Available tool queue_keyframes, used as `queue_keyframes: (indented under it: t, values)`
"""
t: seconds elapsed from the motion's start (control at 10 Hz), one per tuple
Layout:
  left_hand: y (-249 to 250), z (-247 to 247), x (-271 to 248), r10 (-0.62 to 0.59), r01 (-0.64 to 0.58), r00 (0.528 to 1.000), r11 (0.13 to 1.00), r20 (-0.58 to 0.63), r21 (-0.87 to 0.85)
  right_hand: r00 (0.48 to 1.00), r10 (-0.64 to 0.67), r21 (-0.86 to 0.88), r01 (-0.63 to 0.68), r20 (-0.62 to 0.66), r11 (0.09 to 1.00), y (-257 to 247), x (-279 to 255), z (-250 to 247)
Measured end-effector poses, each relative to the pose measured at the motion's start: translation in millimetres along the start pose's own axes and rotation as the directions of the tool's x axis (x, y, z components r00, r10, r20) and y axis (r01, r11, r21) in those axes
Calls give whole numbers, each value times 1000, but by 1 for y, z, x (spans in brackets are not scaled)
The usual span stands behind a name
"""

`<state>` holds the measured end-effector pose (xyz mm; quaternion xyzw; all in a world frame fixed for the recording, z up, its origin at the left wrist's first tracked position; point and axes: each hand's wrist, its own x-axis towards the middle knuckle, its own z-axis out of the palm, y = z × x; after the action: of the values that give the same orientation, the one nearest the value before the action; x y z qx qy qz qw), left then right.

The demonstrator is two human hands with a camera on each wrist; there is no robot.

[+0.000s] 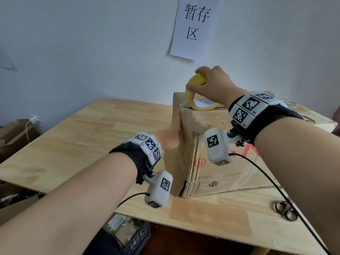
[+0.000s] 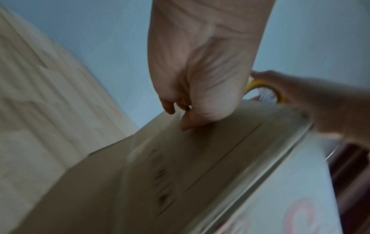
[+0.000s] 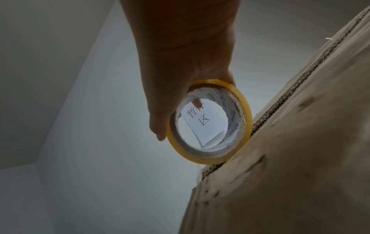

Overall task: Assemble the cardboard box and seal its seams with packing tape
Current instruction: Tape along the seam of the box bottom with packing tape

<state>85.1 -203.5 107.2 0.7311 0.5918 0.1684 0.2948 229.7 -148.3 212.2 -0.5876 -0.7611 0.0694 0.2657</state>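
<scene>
Right hand [image 1: 215, 85] grips the yellow tape roll [image 1: 196, 92] upright on the brown cardboard box [image 1: 211, 144] seam beneath it, to lay tape; left hand [image 1: 171, 137], fingers apparently flat, braces the side.

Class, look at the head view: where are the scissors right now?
The scissors lie on the wooden table at the lower right of the head view, in front of the cardboard box, with the right wrist camera's black cable crossing over them.
</scene>
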Motion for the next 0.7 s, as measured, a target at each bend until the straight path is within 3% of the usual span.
queue_keyframes:
  t: [0.1,0.2,0.3,0.4,0.5,0.6,0.7]
  values:
    - [-13,8,-9,-109,97,985,991,136,89,1000,-5,0,5,4,1000,0,-1,0]
    - [-2,-12,-2,-25,24,1000,999,6,21,1000,-2,0,2,4,1000,-1,-1,0]
    - [11,-17,1,-15,17,998,999,-66,34,1000,-4,2,4,6,1000,0,0,-1]
    - [-1,-5,8,-125,106,989,973,82,206,1000,-4,-6,4,13,1000,-1,-2,-1]
    - [1,-23,11,-38,49,997,986,-73,159,1000,8,32,-9,19,999,-3,-4,-2]
    - [14,-50,13,-21,-50,947,976,-319,-213,999,-13,79,9,43,997,-1,-4,-6]
    - [30,-55,12,38,-103,981,934,-193,-342,999,-8,93,5,38,996,3,-3,-14]
